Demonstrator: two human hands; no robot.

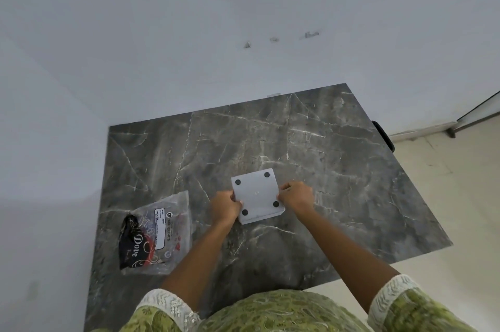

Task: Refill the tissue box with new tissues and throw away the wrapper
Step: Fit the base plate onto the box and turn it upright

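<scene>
On the left of the worktop (338, 142) lies the wrapper (157, 234), flat and seemingly empty, not yet thrown away. To its right the left hand (226, 208) pinches one side of the tissue box (257, 195), which sits upside down, four dark feet up. The right hand (296, 198) pinches the opposite side. Refilling looks done or nearly so; turning the box upright and binning the wrapper remain.

Dark marble table (338, 158), pitted wall (162, 34)
</scene>
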